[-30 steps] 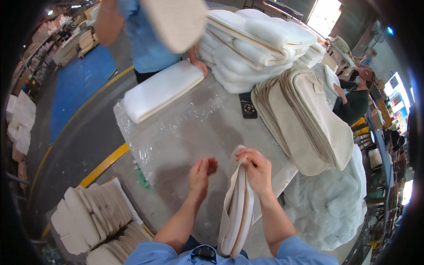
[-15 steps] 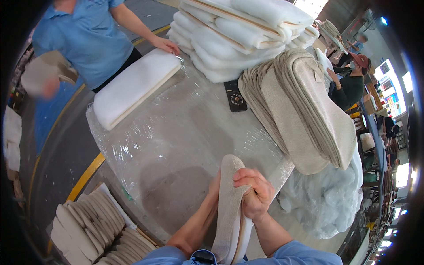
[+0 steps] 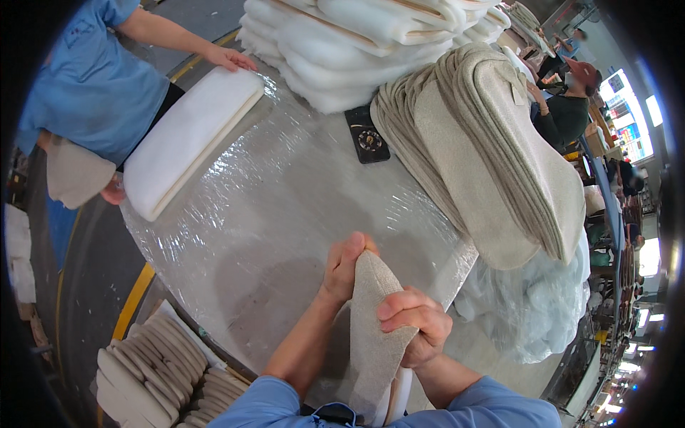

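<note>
A beige fabric cushion cover (image 3: 374, 307) stands upright against my body, partly drawn over a white padded cushion core (image 3: 401, 389) whose layered edge shows at the lower right. My left hand (image 3: 346, 265) is closed on the cover's far upper end, at its left side. My right hand (image 3: 421, 324) grips the right edge of the cover a little lower, fingers curled over a fold of the fabric. How far the core reaches inside the cover is hidden.
Plastic film covers the table (image 3: 285, 214). Flat beige covers (image 3: 492, 143) are stacked at right, white padding (image 3: 342, 64) behind, a black device (image 3: 367, 135) between. A co-worker (image 3: 93, 78) touches a white pad (image 3: 193, 143). Finished-looking beige cushions (image 3: 150, 364) fill a box at lower left.
My left hand has come up from behind the cover's left side to its top end. The cover's upper part has spread wider. The co-worker's beige piece has moved down beside the white pad.
</note>
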`<state>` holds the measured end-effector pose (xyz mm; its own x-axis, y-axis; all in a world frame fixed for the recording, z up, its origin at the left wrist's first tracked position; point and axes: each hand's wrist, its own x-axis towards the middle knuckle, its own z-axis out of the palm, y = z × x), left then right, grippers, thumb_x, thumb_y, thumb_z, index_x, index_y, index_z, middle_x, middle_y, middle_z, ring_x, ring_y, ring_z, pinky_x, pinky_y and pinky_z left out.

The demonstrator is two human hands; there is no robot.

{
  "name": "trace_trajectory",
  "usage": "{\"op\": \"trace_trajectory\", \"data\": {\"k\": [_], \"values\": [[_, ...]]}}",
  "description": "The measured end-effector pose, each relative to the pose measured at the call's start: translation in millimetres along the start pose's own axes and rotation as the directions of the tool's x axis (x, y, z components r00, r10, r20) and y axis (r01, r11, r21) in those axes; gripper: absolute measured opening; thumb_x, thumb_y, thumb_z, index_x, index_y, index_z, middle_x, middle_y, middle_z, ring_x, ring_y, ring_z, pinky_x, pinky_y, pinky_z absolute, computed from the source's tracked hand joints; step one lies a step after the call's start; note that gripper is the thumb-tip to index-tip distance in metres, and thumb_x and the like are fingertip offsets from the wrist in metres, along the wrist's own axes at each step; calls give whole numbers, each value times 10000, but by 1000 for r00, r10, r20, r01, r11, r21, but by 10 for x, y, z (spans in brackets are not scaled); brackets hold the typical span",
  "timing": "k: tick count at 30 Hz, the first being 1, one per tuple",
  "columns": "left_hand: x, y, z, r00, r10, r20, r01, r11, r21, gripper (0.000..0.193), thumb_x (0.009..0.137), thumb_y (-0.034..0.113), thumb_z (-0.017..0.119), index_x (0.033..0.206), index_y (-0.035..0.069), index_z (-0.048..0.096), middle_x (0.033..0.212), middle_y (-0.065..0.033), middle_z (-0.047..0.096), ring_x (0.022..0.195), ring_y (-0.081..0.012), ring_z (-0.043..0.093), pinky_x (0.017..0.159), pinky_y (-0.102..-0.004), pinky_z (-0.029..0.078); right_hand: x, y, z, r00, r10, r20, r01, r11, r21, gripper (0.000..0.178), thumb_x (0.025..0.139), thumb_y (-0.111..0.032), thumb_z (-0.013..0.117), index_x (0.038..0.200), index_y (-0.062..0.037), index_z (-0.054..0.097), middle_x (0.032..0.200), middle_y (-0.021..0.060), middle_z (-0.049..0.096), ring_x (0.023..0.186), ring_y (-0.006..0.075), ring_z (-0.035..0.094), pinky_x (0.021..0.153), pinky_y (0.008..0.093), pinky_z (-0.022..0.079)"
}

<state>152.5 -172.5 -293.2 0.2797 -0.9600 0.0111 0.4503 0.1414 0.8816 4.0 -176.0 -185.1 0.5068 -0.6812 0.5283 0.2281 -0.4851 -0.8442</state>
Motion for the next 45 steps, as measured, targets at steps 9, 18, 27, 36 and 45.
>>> {"op": "trace_trajectory", "data": {"k": [9,18,27,36,45], "values": [[22,972,294,893,301,334,-413,843,345,533,1113,320,354,781,15,637,735,-74,650,649,-175,571,609,-345,451,-9,66,56,995,100,-24,-99,993,63,112,958,-100,703,898,-9,730,988,137,744,857,266,720,765,352,578],[-721,-35,-105,949,-294,-115,206,852,-482,658,1105,526,379,1534,31,436,1491,-183,536,1394,-277,508,1219,-426,320,95,-522,18,980,169,106,-140,960,-243,254,743,132,660,929,-26,733,1065,103,742,883,238,732,751,342,588],[-1815,-841,282,432,-843,320,871,298,-390,607,1081,485,475,1460,18,552,1382,-139,644,1220,-247,633,1041,-404,514,-181,-1071,-200,997,23,74,-10,985,-172,133,830,-78,784,943,-22,742,1047,120,730,817,264,698,706,378,527],[-663,-340,405,615,-752,-239,720,658,-220,557,1058,490,522,1274,8,697,1176,-99,713,1031,-183,656,870,-340,522,9,-792,-156,996,11,93,-3,996,-84,222,809,-59,835,1011,-31,746,1081,123,738,808,251,710,699,358,540],[116,30,235,968,-249,-12,235,928,-287,618,1120,504,359,801,61,649,731,-27,626,639,-122,561,603,-310,467,-46,-500,-144,997,17,81,-20,999,35,208,869,-173,832,968,-18,735,1081,132,713,824,257,675,767,376,531]]}}
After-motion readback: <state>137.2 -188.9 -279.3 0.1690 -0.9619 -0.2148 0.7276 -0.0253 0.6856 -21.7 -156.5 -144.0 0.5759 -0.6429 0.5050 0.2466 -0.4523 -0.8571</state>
